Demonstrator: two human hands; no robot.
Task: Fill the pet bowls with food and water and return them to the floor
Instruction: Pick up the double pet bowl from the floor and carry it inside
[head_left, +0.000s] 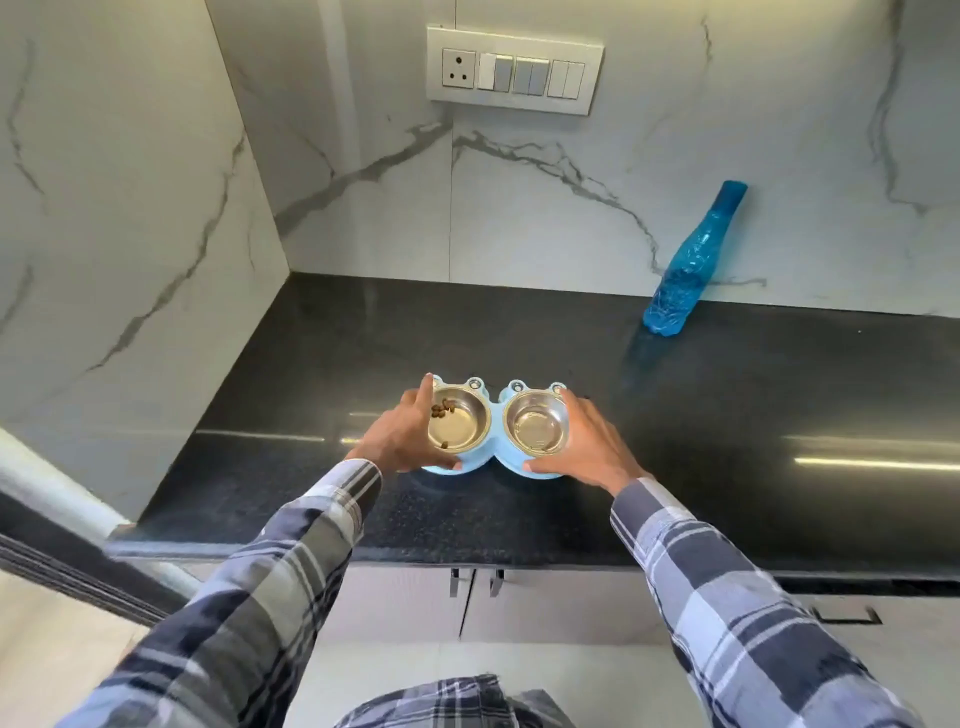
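Note:
A light blue double pet feeder (496, 415) sits on the black countertop (727, 441). Its left steel bowl (460, 423) holds a few brown kibble pieces. Its right steel bowl (537, 423) shows a shiny bottom; whether water is in it I cannot tell. My left hand (408, 436) grips the feeder's left end, thumb at the front rim and fingers round the far side. My right hand (587, 441) grips the right end the same way.
A blue plastic bottle (691, 265) stands at the back right against the marble wall. A switch panel (514, 70) is on the wall above. The marble side wall (130, 234) closes the counter on the left. Cabinet doors (519, 608) lie below the counter edge.

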